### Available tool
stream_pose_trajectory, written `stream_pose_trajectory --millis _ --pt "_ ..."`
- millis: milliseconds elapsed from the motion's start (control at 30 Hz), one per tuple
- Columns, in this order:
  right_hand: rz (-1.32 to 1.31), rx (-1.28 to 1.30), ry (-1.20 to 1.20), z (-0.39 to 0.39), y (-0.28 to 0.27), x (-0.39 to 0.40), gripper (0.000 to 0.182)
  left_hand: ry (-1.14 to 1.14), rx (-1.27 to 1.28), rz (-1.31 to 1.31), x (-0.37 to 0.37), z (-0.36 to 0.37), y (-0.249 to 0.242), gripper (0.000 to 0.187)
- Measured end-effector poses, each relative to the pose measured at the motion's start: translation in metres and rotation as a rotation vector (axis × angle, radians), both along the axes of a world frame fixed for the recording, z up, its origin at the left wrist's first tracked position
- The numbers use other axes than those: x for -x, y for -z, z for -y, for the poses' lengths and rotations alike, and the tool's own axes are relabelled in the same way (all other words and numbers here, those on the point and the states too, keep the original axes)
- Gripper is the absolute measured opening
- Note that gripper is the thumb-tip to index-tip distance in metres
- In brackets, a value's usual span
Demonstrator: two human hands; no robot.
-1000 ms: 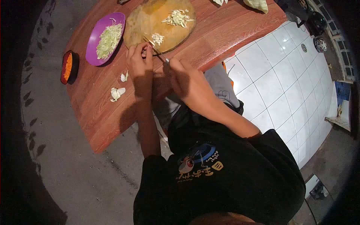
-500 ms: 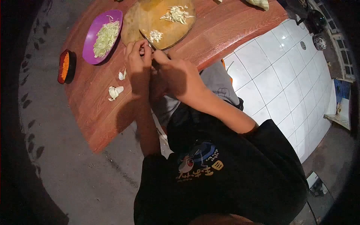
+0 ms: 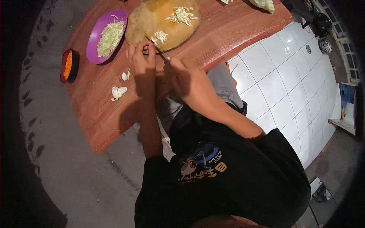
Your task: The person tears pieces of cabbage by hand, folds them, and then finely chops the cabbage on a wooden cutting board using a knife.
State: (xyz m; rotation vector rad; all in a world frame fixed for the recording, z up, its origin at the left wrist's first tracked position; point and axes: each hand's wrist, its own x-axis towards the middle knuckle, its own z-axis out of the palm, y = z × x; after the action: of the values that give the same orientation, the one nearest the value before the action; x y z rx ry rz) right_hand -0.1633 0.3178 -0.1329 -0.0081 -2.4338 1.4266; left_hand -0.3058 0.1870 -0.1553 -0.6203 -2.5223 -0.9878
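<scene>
The right hand is closed around the handle of a knife, blade angled onto the round wooden cutting board; the left hand, fingers curled, pinches something too small to identify at the board's near edge, beside shredded cabbage.

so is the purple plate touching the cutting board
Cannot tell. In the head view the purple plate and the cutting board have rims that meet or overlap by the plate's right edge, with no gap showing, but real contact is unclear from this angle.
</scene>
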Motion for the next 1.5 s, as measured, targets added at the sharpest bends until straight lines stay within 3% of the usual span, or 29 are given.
stream_pose_trajectory --millis 200,267,400,667,800,967,1200,1300,1500 --pt "0.096 0.008 -0.043 -0.001 0.001 0.006 0.047 0.039 0.031 -0.056 0.003 0.002 0.001 0.013" --pt "-0.045 0.015 -0.055 0.002 0.002 0.013 0.045 0.069 0.039 -0.048 0.002 0.003 -0.001 0.013" --pt "-0.047 -0.001 -0.03 0.005 -0.004 0.021 0.045 0.08 0.073 -0.076 0.004 0.005 -0.003 0.013" --pt "0.005 -0.036 0.024 -0.014 -0.01 0.002 0.021 0.06 -0.021 -0.02 0.006 0.005 0.004 0.012" --pt "-0.032 -0.013 0.024 -0.012 -0.008 0.003 0.022 0.091 -0.099 0.048 0.003 0.005 0.003 0.013" --pt "-0.028 0.053 -0.015 -0.003 -0.001 0.001 0.028 0.078 0.031 -0.005 0.001 0.006 0.001 0.015" --pt "0.04 0.082 -0.086 0.0 0.001 0.01 0.036 0.099 -0.021 -0.025 -0.004 0.005 0.002 0.014" --pt "-0.076 0.005 -0.037 0.0 -0.001 0.022 0.036 0.114 -0.013 -0.018 -0.003 0.006 -0.004 0.013" --pt "0.006 -0.028 -0.042 -0.011 -0.003 0.008 0.033 0.124 -0.021 0.022 0.006 0.01 0.004 0.014"
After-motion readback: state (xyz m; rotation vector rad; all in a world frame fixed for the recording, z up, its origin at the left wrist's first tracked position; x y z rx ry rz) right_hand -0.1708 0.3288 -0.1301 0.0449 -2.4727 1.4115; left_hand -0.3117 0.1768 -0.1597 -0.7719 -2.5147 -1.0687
